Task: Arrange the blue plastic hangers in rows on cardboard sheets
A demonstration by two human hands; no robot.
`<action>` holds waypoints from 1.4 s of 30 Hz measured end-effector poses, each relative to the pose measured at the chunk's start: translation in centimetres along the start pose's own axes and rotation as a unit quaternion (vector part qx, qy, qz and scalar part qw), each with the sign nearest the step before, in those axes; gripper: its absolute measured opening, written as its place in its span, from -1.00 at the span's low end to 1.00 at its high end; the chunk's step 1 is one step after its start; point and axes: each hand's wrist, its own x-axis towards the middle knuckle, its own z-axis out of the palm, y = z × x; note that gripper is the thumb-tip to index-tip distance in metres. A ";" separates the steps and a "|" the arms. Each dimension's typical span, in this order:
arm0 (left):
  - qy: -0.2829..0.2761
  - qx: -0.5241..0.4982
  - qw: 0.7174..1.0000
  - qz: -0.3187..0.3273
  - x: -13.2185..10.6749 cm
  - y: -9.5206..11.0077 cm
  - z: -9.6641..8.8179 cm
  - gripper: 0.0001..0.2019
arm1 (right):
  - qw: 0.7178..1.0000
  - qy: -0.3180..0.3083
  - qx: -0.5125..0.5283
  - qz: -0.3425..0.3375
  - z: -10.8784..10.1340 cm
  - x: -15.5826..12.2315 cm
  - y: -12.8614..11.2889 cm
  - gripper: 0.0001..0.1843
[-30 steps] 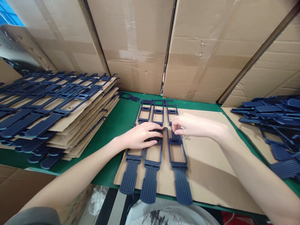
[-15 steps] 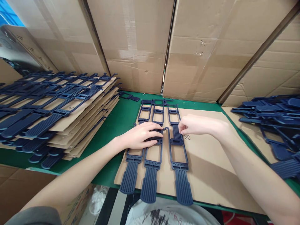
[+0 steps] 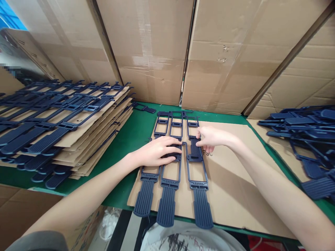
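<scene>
Dark blue plastic frames with ribbed paddle ends lie in columns on a cardboard sheet (image 3: 235,195). My left hand (image 3: 158,151) lies flat, fingers stretched, across the left frame (image 3: 146,195) and the middle frame (image 3: 167,202), hiding their upper parts. At the right column, my right hand (image 3: 210,137) touches the edge of a ribbed paddle with thumb and index finger apart, the other fingers curled. Just below that hand, the right frame (image 3: 201,205) lies with its upper end over this paddle. The near paddle ends stick out past the cardboard's front edge.
Cardboard sheets layered with similar frames form a tall stack (image 3: 104,125) on the left. A loose pile of frames (image 3: 311,122) lies on the right. Large cardboard boxes (image 3: 146,45) stand along the back of the green table (image 3: 117,188). One frame (image 3: 145,108) lies near the stack.
The near right frame has shifted slightly left, closer to the middle one. My right hand has moved a little left and its thumb and index finger have spread. My left hand stays put.
</scene>
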 end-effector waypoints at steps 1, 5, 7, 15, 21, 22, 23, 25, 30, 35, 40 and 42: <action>0.000 -0.001 1.000 -0.001 0.0 0.0 0.0 -0.68 | 1.000 0.005 0.013 -0.001 0.1 0.1 0.0 -0.83; 0.012 -0.014 1.000 0.001 0.1 0.1 -0.1 -0.69 | 0.999 0.012 0.042 -0.007 0.1 0.3 0.1 -0.83; 0.017 -0.019 1.000 0.002 0.1 0.1 -0.1 -0.69 | 0.999 0.003 0.042 -0.003 0.1 0.2 0.0 -0.86; 0.008 -0.010 1.000 0.000 0.0 -0.1 0.1 -0.67 | 1.000 0.004 -0.008 0.006 -0.2 -0.2 0.1 -0.86; -0.005 0.002 1.000 -0.001 0.0 -0.1 0.0 -0.67 | 0.999 0.019 0.041 -0.015 0.4 0.5 0.2 -0.78; -0.005 0.004 1.000 -0.002 0.0 -0.1 0.0 -0.67 | 0.999 0.019 0.047 -0.018 0.5 0.6 0.2 -0.78; -0.006 0.005 1.000 -0.002 0.0 0.0 0.0 -0.67 | 0.998 0.016 0.051 -0.020 0.6 0.7 0.2 -0.78; -0.007 0.006 1.000 -0.003 0.0 0.0 -0.1 -0.68 | 0.998 0.007 0.055 -0.022 0.6 0.9 0.2 -0.80; -0.011 0.011 1.000 -0.005 0.1 0.0 -0.1 -0.68 | 0.999 0.032 0.027 -0.023 0.6 0.9 0.4 -0.79; -0.008 0.006 1.000 -0.002 0.1 0.0 -0.1 -0.67 | 0.999 0.037 -0.005 -0.008 0.6 0.4 0.0 -0.76; -0.005 0.003 1.000 -0.003 0.0 0.1 -0.1 -0.68 | 1.000 0.017 -0.017 -0.012 0.7 -0.2 -0.4 -0.88; -0.007 0.005 1.000 -0.004 0.0 0.1 -0.1 -0.68 | 0.998 0.030 -0.051 -0.021 0.6 -0.6 -0.6 -0.97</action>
